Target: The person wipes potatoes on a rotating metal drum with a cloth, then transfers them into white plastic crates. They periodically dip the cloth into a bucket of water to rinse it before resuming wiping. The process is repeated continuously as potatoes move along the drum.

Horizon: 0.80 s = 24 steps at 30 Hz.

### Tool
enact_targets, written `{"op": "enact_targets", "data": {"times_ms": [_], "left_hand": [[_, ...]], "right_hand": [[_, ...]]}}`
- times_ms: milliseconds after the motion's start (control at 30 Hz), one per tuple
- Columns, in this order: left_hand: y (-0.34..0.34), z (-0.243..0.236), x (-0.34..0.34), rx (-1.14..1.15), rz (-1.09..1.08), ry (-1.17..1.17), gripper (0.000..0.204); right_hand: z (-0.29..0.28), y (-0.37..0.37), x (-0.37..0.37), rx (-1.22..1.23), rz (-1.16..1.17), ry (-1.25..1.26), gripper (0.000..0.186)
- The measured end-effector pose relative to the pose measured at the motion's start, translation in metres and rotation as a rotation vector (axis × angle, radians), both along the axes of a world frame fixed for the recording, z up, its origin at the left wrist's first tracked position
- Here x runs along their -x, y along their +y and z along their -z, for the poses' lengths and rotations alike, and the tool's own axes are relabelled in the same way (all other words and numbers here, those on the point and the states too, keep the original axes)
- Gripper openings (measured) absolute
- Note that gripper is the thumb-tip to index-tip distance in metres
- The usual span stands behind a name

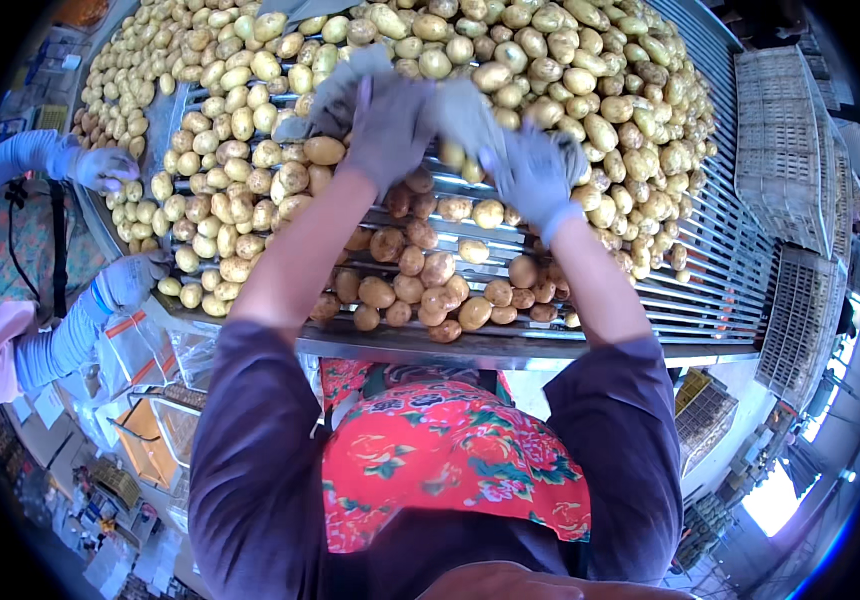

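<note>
The grey-gloved left hand and right hand, grips too blurred to tell, reach beside grey cloth over oval yellow-brown potatoes on a metal-barred table, sparser near, heaped far, so handling seems partly done.

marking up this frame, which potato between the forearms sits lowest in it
The small brown potato just lower-left of a larger, paler potato; its bottom edge dips below all the others there.

No writing, label, number or sign can be made out legibly here.
</note>
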State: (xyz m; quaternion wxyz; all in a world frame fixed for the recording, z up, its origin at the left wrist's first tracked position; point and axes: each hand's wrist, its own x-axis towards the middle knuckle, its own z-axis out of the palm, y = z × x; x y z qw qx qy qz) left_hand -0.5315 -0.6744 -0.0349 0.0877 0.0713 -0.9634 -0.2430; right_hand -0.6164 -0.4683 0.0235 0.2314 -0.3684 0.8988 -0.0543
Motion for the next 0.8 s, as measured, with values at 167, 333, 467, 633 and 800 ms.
{"op": "enact_targets", "data": {"times_ms": [167,333,467,633,800], "left_hand": [[0.036,-0.015,-0.146,0.129,0.291,-0.222,0.078],[-0.007,0.033,-0.044,-0.235,0.047,0.134,0.078],[0.019,0.016,-0.046,0.168,-0.071,-0.014,0.071],[0.051,-0.001,-0.179,0.016,0.221,-0.094,0.069],[0.026,0.025,-0.079,0.128,0.003,0.152,0.067]], "right_hand": [[0.073,0.092,-0.116,0.345,-0.467,0.308,0.050],[0.058,0.012,-0.053,0.218,-0.389,0.438,0.064],[0.067,0.030,-0.047,0.120,-0.328,0.602,0.061],[0.067,0.097,-0.144,0.463,-0.373,0.151,0.065],[0.065,0.024,-0.111,0.137,-0.045,0.335,0.063]]}}
